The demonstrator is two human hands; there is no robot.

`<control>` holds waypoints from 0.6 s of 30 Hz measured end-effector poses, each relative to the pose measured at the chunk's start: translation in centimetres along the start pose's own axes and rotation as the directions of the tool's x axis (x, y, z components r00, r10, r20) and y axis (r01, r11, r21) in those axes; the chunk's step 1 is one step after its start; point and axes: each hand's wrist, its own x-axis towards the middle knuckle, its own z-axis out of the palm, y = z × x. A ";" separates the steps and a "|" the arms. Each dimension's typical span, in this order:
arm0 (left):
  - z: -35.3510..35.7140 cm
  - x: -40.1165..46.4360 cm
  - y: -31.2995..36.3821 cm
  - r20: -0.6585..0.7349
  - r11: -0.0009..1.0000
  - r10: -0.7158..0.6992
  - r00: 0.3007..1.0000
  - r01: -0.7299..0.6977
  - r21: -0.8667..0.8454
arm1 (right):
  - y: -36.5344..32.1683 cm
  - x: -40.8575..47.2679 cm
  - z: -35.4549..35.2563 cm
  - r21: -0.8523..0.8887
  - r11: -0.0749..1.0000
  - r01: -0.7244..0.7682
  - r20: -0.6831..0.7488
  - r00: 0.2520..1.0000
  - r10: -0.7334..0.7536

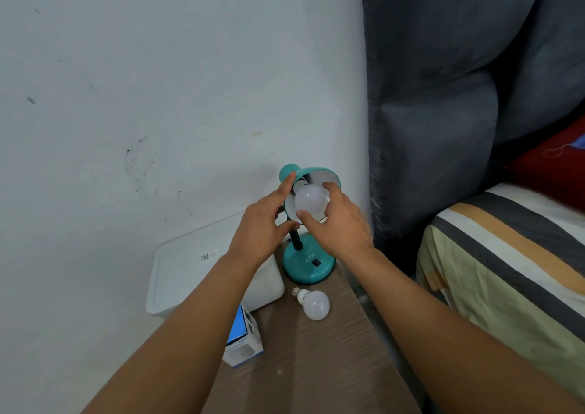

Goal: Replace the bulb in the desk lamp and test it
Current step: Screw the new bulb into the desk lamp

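A teal desk lamp stands on a narrow wooden table [316, 360], its round base [305, 266] carrying a black switch. The lamp's shade [319, 174] tilts toward me. A white bulb [308, 200] sits in the shade's mouth. My right hand [338, 223] has its thumb and fingers closed around that bulb. My left hand [264, 220] holds the shade's left rim and neck, index finger along the teal cap. A second white bulb [313, 304] lies loose on the table in front of the base.
A blue and white bulb box [243, 341] stands at the table's left edge. A white plastic bin [190, 274] is beside the table against the wall. A grey padded headboard [443, 113] and a striped bed [512, 255] lie to the right.
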 end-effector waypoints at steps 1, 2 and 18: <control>0.0 0.0 0.0 0.001 1.000 -0.005 1.000 0.005 -0.004 | 0.1 0.0 0.0 -0.026 0.999 0.035 -0.005 0.999 -0.035; 0.0 0.0 0.0 0.003 1.000 -0.009 1.000 0.009 -0.003 | 0.1 0.1 0.0 -0.052 0.997 0.063 -0.013 0.998 -0.063; 0.0 -0.2 0.5 0.007 1.000 -0.030 1.000 0.030 0.005 | 0.3 0.2 0.2 0.018 1.000 -0.006 0.004 1.000 0.006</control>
